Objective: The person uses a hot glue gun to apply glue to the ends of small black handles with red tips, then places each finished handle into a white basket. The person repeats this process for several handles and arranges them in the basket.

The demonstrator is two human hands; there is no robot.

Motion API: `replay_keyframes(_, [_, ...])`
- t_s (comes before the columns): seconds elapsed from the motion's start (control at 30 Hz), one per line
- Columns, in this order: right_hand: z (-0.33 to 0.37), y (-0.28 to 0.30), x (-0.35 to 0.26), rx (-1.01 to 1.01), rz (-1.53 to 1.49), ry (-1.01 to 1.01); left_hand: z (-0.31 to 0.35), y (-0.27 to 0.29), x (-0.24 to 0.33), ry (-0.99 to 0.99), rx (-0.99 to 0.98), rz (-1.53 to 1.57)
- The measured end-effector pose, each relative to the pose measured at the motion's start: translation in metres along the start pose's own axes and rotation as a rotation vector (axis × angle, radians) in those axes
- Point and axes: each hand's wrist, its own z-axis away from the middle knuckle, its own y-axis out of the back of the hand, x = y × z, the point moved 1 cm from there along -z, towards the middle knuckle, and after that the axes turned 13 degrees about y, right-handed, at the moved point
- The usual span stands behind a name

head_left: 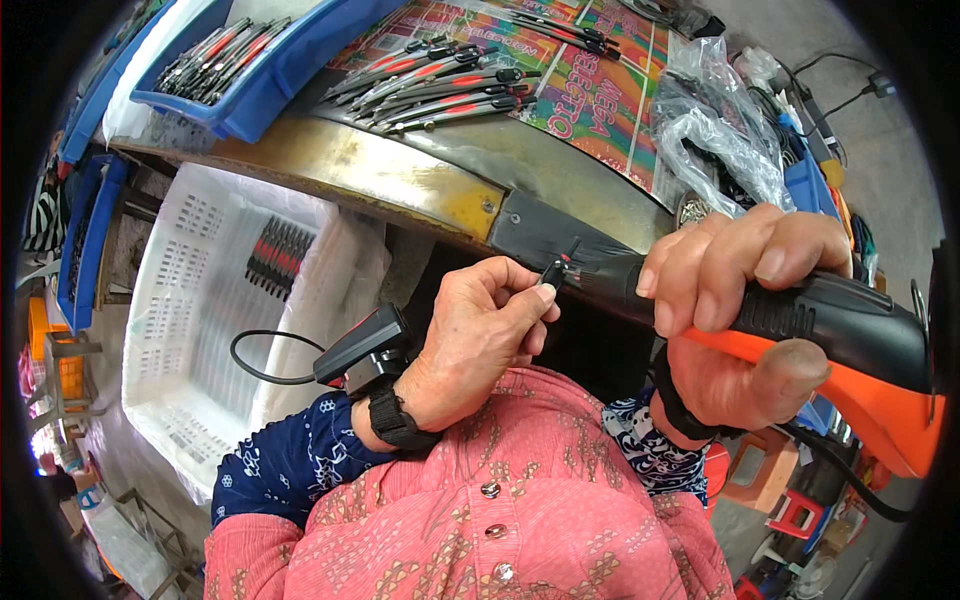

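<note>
Near the bench edge, my left hand (490, 320) is closed in a pinch, thumb against forefinger. Between them is a small black piece (553, 272), its far part hidden by my fingers. My right hand (745, 290) wraps round an orange-and-black power tool (850, 335). The tool's slim front end points left toward the pinched piece; whether they touch I cannot tell. Just beyond, a dark plate (540, 222) is fixed to the bench edge. Several slim black-and-red tools, resembling drawing compasses (440, 85), lie in a pile on the bench.
A blue bin (262, 88) of similar tools stands at the far left of the metal-edged bench (400, 170). Below it, a lined white crate (160, 300) holds a row of them. Clear plastic bags (725, 130) lie at the far right. A black cable (850, 475) hangs at right.
</note>
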Motion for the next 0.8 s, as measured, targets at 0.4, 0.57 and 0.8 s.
replay_keyframes(0.4, [-0.001, -0.012, -0.004, 0.084, 0.102, -0.081, -0.001, -0.001, -0.003, -0.006, 0.008, 0.018])
replay_keyframes(0.57, [-0.002, -0.017, -0.006, 0.105, 0.138, -0.116, -0.001, -0.003, -0.003, -0.007, 0.012, 0.039])
replay_keyframes(0.8, [-0.003, -0.021, -0.006, 0.123, 0.172, -0.151, 0.001, -0.004, -0.001, 0.022, 0.013, 0.071])
